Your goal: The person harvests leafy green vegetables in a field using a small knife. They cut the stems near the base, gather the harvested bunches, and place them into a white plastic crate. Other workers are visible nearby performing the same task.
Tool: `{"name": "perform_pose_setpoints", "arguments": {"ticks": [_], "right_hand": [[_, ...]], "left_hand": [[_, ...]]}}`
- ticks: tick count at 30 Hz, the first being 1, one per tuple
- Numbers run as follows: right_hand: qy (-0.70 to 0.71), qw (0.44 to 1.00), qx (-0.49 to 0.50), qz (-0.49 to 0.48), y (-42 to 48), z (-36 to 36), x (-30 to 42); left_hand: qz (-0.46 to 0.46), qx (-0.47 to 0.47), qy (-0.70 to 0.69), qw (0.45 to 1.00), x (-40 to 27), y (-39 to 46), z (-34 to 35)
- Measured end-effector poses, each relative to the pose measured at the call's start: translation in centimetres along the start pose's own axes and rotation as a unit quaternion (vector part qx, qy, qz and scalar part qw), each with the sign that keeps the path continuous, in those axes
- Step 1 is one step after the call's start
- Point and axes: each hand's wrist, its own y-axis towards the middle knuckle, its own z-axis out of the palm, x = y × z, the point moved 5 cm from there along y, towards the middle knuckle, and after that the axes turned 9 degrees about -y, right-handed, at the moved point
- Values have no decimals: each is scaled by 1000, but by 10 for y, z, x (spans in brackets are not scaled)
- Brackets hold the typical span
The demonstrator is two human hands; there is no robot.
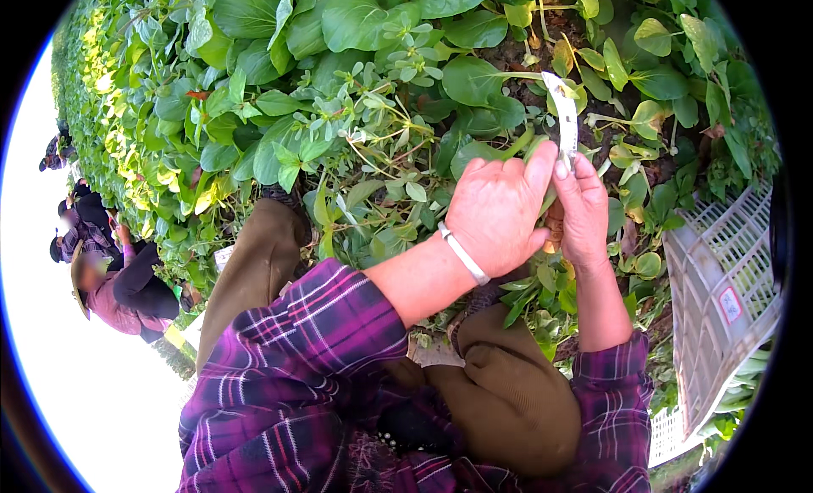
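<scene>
My left hand (492, 210), with a white bangle at the wrist, is curled around green stems (521, 142) that are mostly hidden behind its fingers. Close beside it, my right hand (581, 213) pinches the lower end of a narrow white printed strip (565, 115) between thumb and fingers. The strip curves upward over the plants, its far end loose. My left index fingertip lies against or just beside the strip; which one is hard to tell. Something orange-brown (554, 225) shows in the gap between the hands, too shaded to name.
Broad-leaved green plants (356, 23) and a fleshy-leaved weed (394, 118) grow around the hands. Dark soil (514, 54) shows at top right. A white plastic crate (705, 302) with a small label stands tilted at right. Several people (120, 283) crouch at far left.
</scene>
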Motion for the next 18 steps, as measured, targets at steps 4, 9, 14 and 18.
{"name": "perform_pose_setpoints", "arguments": {"ticks": [4,9,14,18], "right_hand": [[-133,980,-95,-114,41,12,34],[-243,970,26,-1,63,33,-28],[-266,947,156,87,-30,5,-123],[-243,952,106,153,-42,-24,-121]], "left_hand": [[-2,-107,7,994,18,9,-31],[-163,-32,137,976,90,-16,-18],[-261,141,59,953,155,-107,55],[-264,170,37,949,154,-119,74]]}}
